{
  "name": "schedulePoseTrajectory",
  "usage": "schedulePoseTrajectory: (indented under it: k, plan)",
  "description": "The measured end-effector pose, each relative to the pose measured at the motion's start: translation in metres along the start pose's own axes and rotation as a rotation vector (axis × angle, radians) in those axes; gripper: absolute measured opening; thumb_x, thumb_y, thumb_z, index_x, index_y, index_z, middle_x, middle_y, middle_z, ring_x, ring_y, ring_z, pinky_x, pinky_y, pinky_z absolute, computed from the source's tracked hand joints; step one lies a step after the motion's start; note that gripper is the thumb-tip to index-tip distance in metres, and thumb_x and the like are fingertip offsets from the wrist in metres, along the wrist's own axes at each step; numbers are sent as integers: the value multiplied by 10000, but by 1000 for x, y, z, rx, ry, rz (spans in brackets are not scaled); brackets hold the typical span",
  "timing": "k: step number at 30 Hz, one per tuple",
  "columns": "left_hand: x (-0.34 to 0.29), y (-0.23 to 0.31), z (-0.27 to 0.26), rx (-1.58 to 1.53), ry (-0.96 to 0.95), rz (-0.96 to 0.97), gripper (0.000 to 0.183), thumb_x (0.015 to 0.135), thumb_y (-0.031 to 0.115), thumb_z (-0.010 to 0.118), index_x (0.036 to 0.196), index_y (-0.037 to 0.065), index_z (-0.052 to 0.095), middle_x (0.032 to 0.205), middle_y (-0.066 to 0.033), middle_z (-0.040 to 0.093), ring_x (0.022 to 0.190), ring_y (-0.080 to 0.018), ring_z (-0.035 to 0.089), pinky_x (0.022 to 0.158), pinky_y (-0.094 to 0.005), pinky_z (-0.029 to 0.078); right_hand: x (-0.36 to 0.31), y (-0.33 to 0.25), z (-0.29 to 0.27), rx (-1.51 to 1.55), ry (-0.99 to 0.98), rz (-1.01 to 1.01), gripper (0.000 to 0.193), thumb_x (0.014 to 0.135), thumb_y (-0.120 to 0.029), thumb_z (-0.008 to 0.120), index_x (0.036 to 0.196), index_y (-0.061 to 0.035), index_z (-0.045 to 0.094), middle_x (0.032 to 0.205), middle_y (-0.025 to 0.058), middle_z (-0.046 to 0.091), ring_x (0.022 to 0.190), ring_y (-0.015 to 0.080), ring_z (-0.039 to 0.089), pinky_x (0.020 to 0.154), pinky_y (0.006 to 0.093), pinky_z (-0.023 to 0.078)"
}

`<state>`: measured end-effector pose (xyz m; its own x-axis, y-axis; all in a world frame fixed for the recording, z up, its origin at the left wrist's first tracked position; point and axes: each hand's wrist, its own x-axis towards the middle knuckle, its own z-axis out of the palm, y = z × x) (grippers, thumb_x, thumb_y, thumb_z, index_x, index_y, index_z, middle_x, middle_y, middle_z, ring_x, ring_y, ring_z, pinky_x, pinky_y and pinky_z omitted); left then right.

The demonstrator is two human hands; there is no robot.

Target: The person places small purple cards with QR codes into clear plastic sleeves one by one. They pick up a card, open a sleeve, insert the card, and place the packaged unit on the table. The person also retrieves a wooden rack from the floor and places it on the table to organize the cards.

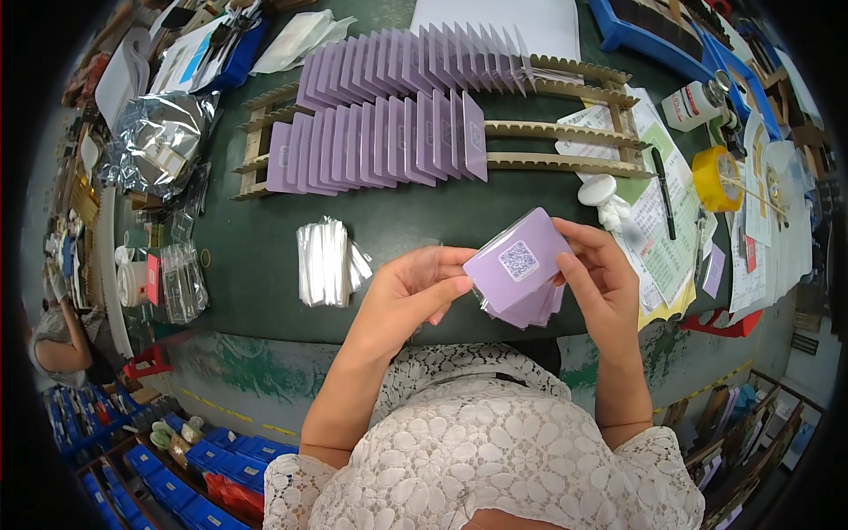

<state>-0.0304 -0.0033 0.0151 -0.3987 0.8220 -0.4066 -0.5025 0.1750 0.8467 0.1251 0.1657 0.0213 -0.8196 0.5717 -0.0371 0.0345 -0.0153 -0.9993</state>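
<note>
My left hand point(413, 284) and my right hand point(602, 276) hold a purple card point(530, 238) between them, tilted above the table's near edge. A square printed code sits on its face, and shiny clear film shows along its upper left edge, like a plastic sleeve. The left thumb and fingers pinch its left corner; the right thumb presses its right edge, with the fingers behind. Just below it more purple cards point(530, 309) lie fanned in a loose pile, partly covered. To the left of my left hand lies a stack of clear plastic sleeves point(323, 263).
Notched wooden racks point(565, 129) across the far side hold two rows of upright purple cards point(353, 146). At right are papers point(658, 221), a black pen point(663, 194), yellow tape point(715, 178) and a white bottle point(692, 106). A silver foil bag point(163, 141) lies at left.
</note>
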Motion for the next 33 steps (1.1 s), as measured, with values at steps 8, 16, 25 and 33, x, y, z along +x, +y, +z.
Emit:
schedulePoseTrajectory:
  k: [8,16,25,33]
  plan:
    - [-3,-2,0,21,19,5,233,869,99,617,1086,16,614,907,-35,651,642,-35,493,534,-173,382,-7,2,9,-77,74,38,307,878,32,547,1185,24,560,1051,76,619,849,103,585,734,231,489]
    - [-6,-14,-10,24,-90,158,194,927,140,551,1056,-4,543,921,-56,628,651,-29,486,485,-181,350,-3,6,19,-40,112,-61,285,909,4,504,1187,65,524,890,63,603,724,78,557,656,210,467]
    - [-10,-11,-13,13,-86,147,184,937,148,528,1054,5,534,886,-60,633,624,-37,483,481,-181,341,-7,3,26,-30,119,-33,295,907,-42,527,1187,51,524,909,51,610,735,68,531,671,201,434]
    - [-20,-12,-8,135,-76,32,202,935,139,526,1099,22,539,806,-21,614,587,-14,429,464,-166,303,-11,7,19,-65,-60,54,276,890,-36,562,1162,4,578,966,53,617,845,106,585,739,240,477]
